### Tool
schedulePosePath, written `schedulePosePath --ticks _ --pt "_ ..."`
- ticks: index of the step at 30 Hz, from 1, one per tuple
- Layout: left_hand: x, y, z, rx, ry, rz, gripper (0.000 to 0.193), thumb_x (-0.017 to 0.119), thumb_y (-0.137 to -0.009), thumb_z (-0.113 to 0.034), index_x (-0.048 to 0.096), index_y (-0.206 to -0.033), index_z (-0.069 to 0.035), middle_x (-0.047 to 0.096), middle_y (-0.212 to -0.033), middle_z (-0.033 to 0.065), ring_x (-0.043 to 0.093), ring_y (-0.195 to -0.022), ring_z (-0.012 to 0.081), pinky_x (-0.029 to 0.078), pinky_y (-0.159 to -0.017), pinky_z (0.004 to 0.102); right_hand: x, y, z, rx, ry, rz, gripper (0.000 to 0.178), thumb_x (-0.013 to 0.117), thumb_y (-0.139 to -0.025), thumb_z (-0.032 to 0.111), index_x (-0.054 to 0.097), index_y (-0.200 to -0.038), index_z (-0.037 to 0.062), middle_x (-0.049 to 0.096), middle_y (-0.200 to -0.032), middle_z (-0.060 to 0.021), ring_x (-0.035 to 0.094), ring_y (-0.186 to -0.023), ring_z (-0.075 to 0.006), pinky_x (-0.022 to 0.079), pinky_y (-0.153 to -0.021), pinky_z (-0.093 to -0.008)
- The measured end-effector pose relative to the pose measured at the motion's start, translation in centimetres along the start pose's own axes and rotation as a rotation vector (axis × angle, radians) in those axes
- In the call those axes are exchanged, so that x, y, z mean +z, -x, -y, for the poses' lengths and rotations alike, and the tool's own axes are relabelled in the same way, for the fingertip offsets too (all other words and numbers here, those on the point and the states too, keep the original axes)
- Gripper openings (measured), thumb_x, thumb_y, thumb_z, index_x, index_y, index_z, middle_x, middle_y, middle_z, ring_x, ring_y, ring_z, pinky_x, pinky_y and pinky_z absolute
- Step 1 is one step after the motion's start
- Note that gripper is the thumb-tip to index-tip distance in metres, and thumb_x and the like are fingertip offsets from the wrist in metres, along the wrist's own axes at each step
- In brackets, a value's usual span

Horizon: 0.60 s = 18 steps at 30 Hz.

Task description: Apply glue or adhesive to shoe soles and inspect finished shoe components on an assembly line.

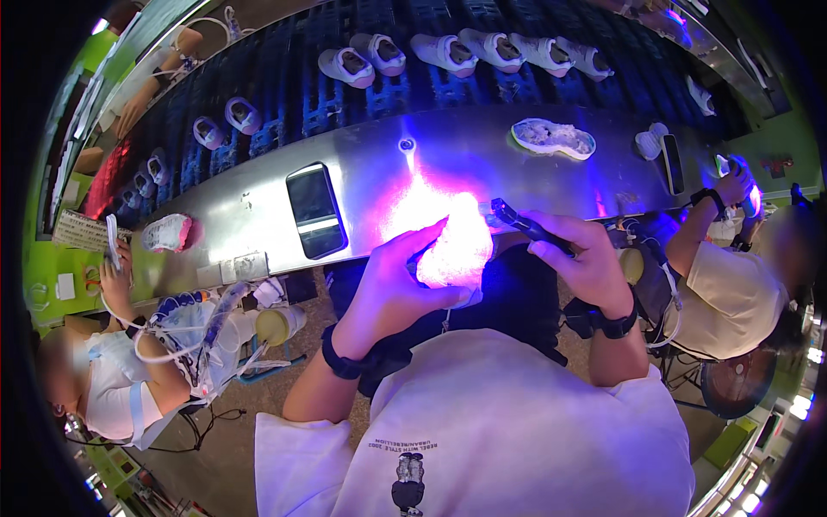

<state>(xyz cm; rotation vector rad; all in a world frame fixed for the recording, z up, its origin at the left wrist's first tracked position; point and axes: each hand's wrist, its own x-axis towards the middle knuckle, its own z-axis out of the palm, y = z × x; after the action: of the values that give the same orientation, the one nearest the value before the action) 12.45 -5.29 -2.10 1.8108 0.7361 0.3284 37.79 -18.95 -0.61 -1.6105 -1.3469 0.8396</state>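
Note:
My left hand (393, 277) grips a pale shoe (455, 258), fingers along its left side and thumb at the bottom. White and pink glare washes out most of the shoe's surface. My right hand (587, 258) is wrapped round a slim black handheld tool (536, 229). Its tip points up and left, close to the shoe's right side; whether the two touch I cannot tell. Beyond my hands, a small round lamp (407, 145) on the metal bench (258, 200) throws a bright purple beam toward the shoe.
A dark phone (315, 210) lies left of my hands. A white shoe sole (553, 139) sits at the far right, and a pink-white shoe part (167, 233) at the left. Several shoes (444, 54) stand on the dark conveyor (284, 112). Co-workers sit left (129, 379) and right (724, 297).

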Motion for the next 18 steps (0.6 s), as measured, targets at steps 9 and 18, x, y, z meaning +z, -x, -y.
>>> schedulePosePath --ticks 9,18 --pt "0.2 -0.2 0.5 -0.187 0.262 0.057 0.088 0.094 -0.074 -0.020 0.049 -0.144 0.009 0.064 -0.134 0.0163 0.061 -0.122 0.0185 0.050 -0.105 0.0333 0.3 -0.1 -1.4 0.075 -0.134 0.095 0.042 0.071 -0.090 0.003 0.066 -0.132 0.0004 0.074 -0.120 -0.0147 0.068 -0.107 -0.0197 0.049 -0.100 -0.0328" --pt "2.3 -2.2 2.4 -0.348 0.387 0.022 0.054 0.086 -0.084 -0.030 0.066 -0.119 0.007 0.073 -0.106 0.0091 0.067 -0.098 0.0157 0.053 -0.089 0.0312 0.8 1.1 -4.2 0.131 -0.073 0.069 0.043 0.072 -0.090 0.003 0.067 -0.132 0.0049 0.075 -0.115 -0.0123 0.068 -0.104 -0.0190 0.051 -0.095 -0.0323"
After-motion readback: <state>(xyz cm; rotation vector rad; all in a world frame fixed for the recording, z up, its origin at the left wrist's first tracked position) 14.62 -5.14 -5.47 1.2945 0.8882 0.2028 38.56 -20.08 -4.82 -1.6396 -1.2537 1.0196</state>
